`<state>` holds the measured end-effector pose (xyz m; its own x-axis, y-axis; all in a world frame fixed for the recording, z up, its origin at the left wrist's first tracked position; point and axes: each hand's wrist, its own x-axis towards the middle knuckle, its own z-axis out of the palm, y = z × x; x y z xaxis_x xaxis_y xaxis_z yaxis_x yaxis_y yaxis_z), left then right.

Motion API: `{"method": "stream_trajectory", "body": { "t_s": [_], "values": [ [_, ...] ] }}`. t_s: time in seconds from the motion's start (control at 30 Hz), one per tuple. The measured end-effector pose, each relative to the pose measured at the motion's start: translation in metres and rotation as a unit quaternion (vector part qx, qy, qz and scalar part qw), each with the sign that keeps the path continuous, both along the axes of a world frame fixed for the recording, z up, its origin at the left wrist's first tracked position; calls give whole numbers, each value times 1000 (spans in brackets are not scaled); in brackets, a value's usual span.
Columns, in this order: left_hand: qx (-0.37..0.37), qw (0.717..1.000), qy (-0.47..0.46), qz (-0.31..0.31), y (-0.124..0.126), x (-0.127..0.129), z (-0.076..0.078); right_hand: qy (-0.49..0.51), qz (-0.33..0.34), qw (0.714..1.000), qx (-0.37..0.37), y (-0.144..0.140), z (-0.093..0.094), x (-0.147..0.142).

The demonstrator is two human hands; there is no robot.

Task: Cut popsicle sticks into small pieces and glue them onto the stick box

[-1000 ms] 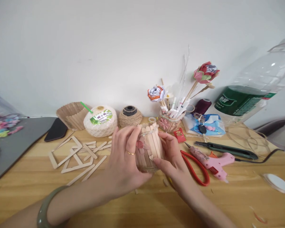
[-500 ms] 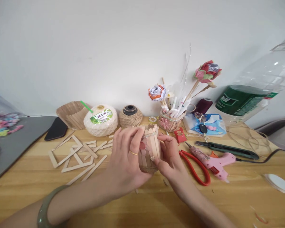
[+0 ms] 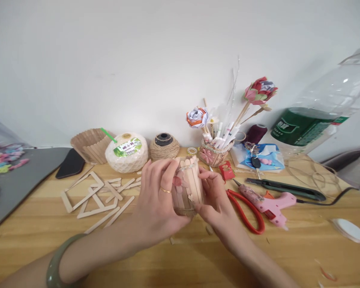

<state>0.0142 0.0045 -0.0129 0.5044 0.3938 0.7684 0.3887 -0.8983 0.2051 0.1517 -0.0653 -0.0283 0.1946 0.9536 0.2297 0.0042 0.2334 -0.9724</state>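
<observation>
Between both hands is a small round cup made of wooden craft sticks (image 3: 187,184), tilted, with pinkish petal pieces and a little pale heart on its side. Around its left side wraps my left hand (image 3: 159,192), thumb beneath and fingers over the top edge. My right hand (image 3: 214,196) grips the right side, its thumb near the lower rim by the heart. A glittery trim runs along the cup's upper edge. Loose craft sticks (image 3: 100,208) lie left of my hands, some joined into angular frames. Red-handled pliers (image 3: 249,216) rest just right of my right hand.
A pink glue gun (image 3: 276,206) and a green utility knife (image 3: 288,189) lie at right. Along the wall stand a stick basket (image 3: 91,146), a wrapped coconut (image 3: 127,154), a twine spool (image 3: 164,147), a decorated pen holder (image 3: 214,154) and a large plastic bottle (image 3: 306,124).
The cup has turned slightly in my hands, and its heart sits a little further left. My right thumb no longer touches the heart but rests lower on the cup.
</observation>
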Motion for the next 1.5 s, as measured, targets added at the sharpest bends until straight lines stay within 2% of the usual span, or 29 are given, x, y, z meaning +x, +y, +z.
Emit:
{"method": "stream_trajectory", "body": {
  "t_s": [0.17, 0.37, 0.7, 0.83, 0.93, 1.5],
  "values": [
    [1, 1000, 5, 1, -1, -2, 0, 28, 1, 1000, -3, 2, 0, 0],
    [-5, 1000, -7, 4, -1, -1, 1, 12, 0, 1000, 5, 1, -1, -2],
    [23, 1000, -9, 9, -2, 2, -2, -17, -1, 1000, 0, 0, -1, 0],
    [7, 1000, -5, -1, 0, 1, -1, -20, 0, 1000, 2, 0, -1, 0],
    [-10, 1000, 0, 2, 1, 0, 1, -5, 6, 1000, 9, 1, -1, 0],
    [-4, 1000, 7, -5, 1, -1, 2, 48, 16, 999, -5, 1, 2, -1]
  ]
}}
